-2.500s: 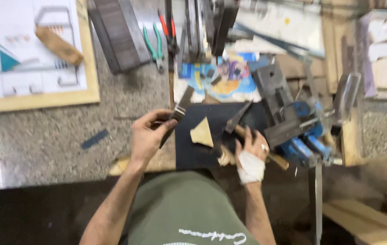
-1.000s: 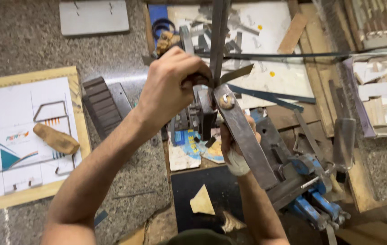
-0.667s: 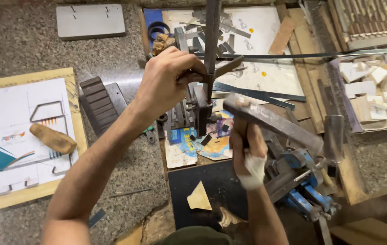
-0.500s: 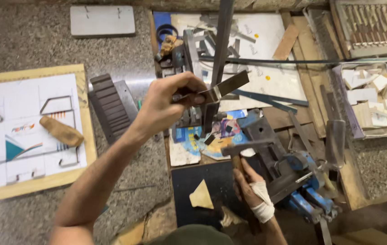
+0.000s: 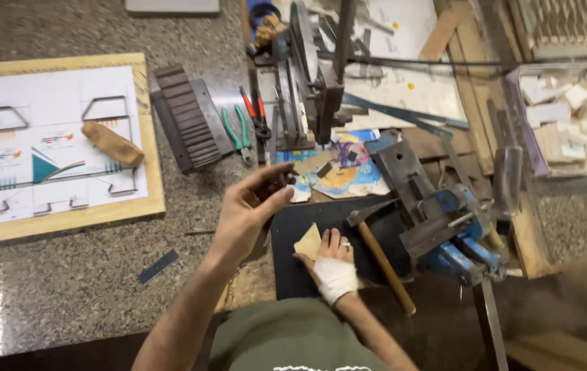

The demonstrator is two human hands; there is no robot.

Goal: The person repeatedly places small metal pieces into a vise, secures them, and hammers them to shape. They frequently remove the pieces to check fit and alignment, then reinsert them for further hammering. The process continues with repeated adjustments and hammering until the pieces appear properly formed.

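My left hand (image 5: 249, 209) is raised over the left edge of a dark mat (image 5: 321, 213) and pinches a small dark metal piece (image 5: 278, 183) between thumb and fingers. My right hand (image 5: 333, 260), bandaged in white, lies flat on the mat. Its fingertips touch a tan wedge-shaped piece (image 5: 307, 242). A hammer with a wooden handle (image 5: 381, 264) lies just right of that hand, and a blue bench vise (image 5: 445, 227) stands beyond it.
An upright metal bending tool (image 5: 321, 82) stands behind the mat. Green pliers (image 5: 237, 132) and a ribbed dark block (image 5: 185, 118) lie to its left. A wooden board with printed sheets (image 5: 67, 216) carries an oblong wooden block (image 5: 111, 143). A tray of wooden blocks (image 5: 561, 117) stands at right.
My left hand has come down from the upright tool toward the mat with a small dark piece. My right hand has left the long metal bar and settled on the mat.
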